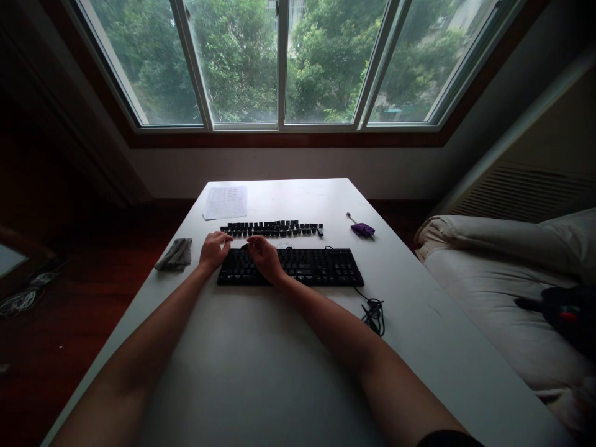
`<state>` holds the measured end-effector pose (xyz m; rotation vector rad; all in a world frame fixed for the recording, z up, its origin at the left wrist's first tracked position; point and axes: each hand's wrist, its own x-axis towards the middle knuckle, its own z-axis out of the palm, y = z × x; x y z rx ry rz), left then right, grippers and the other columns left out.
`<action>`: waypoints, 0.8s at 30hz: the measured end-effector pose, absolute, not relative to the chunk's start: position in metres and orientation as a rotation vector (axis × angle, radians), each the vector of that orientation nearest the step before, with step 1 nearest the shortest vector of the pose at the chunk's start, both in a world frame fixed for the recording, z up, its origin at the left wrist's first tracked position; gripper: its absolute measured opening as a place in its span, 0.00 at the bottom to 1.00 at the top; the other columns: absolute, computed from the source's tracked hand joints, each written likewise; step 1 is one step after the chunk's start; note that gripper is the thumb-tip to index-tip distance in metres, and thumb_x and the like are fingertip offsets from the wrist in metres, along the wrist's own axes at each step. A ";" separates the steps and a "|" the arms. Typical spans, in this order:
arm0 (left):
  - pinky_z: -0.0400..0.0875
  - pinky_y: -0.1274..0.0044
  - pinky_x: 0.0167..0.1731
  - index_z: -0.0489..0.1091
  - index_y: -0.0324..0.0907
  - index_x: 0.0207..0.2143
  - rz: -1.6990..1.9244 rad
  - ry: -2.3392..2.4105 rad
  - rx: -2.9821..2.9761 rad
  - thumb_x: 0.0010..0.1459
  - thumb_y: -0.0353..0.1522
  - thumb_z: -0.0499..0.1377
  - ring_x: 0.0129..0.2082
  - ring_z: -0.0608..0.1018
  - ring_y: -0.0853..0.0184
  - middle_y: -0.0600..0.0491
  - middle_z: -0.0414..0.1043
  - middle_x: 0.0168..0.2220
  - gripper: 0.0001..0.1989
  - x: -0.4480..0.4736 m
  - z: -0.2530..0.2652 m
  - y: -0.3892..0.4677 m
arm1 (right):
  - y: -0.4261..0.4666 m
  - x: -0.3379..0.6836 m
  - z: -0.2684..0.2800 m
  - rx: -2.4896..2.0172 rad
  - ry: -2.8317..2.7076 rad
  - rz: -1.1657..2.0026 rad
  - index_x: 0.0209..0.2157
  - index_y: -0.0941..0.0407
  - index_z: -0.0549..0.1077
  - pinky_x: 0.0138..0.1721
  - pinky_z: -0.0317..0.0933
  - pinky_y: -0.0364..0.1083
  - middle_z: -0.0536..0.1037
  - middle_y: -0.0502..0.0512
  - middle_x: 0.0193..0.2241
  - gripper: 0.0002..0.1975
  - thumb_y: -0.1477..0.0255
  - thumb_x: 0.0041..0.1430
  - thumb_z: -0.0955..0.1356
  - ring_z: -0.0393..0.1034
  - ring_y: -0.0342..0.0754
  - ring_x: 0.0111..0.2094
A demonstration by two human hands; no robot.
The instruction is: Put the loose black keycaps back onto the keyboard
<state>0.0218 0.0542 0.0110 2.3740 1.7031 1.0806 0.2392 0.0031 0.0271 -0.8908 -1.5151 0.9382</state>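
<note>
A black keyboard (321, 267) lies across the white table in front of me, with its cable leaving the right end. Behind it, loose black keycaps (279, 228) stand in rows. My left hand (215, 250) is at the keyboard's far left corner, close to the keycaps' left end. Its fingers are bent together; anything between the tips is too small to make out. Over the left part of the keyboard is my right hand (264, 257), fingers drawn into a pinch. A small dark shape shows beside its fingertips, and I cannot tell whether it is held.
A grey folded cloth (175, 255) lies at the left table edge, papers (226, 202) at the far left. On the right are a purple pouch-like item (363, 230) with a thin stick by it, and the coiled cable (374, 315). A cushioned seat (484, 292) stands right of the table.
</note>
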 end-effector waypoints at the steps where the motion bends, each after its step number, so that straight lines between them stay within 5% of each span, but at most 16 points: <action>1: 0.67 0.63 0.51 0.77 0.47 0.38 1.076 1.671 2.341 0.62 0.34 0.55 0.46 0.73 0.56 0.48 0.75 0.43 0.10 0.024 0.011 0.051 | 0.003 0.240 0.028 -0.891 -1.522 0.927 0.45 0.52 0.71 0.35 0.69 0.44 0.78 0.52 0.35 0.11 0.63 0.64 0.64 0.76 0.48 0.35; 8: 0.69 0.65 0.49 0.77 0.48 0.39 1.030 1.557 2.218 0.61 0.36 0.55 0.47 0.75 0.57 0.50 0.76 0.42 0.10 0.039 0.010 0.033 | 0.001 0.242 0.032 -0.909 -1.504 0.900 0.52 0.51 0.71 0.34 0.68 0.43 0.77 0.51 0.35 0.17 0.64 0.65 0.64 0.74 0.45 0.29; 24: 0.66 0.64 0.53 0.77 0.48 0.39 1.056 1.523 2.211 0.61 0.36 0.55 0.48 0.74 0.57 0.51 0.77 0.42 0.10 0.040 0.005 0.019 | 0.000 0.241 0.030 -0.972 -1.522 0.811 0.49 0.51 0.72 0.31 0.63 0.43 0.76 0.49 0.30 0.14 0.62 0.65 0.64 0.69 0.44 0.25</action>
